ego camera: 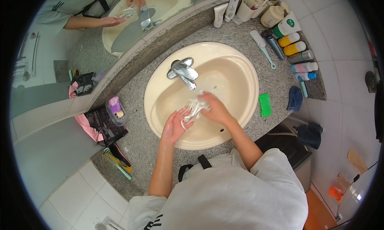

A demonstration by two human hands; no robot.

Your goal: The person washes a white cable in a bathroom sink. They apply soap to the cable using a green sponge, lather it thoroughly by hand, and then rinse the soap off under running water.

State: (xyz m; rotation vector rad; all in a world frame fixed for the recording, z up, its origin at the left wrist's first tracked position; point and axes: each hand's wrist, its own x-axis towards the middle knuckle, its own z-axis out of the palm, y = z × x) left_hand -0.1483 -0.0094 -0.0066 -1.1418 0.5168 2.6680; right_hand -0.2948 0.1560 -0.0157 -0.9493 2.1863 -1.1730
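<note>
Over the cream oval sink [151,95], a bundle of white cords [196,106], which look like shoelaces, lies between my hands. My left hand [175,127] is palm up with its fingers spread, supporting part of the bundle. One end of cord loops across its fingers. My right hand [214,108], slightly blurred, grips the bundle from the right with its fingers curled over it. Just beyond the hands stands a chrome faucet [183,72]. Whether water flows from it cannot be made out.
A green soap bar [265,105] lies right of the sink. A brush [262,48], bottles and tubes [288,24] line the right side. On the left are a clear soap dish [117,111], a black pouch [106,125] and combs [118,162]. A mirror [90,47] stands behind.
</note>
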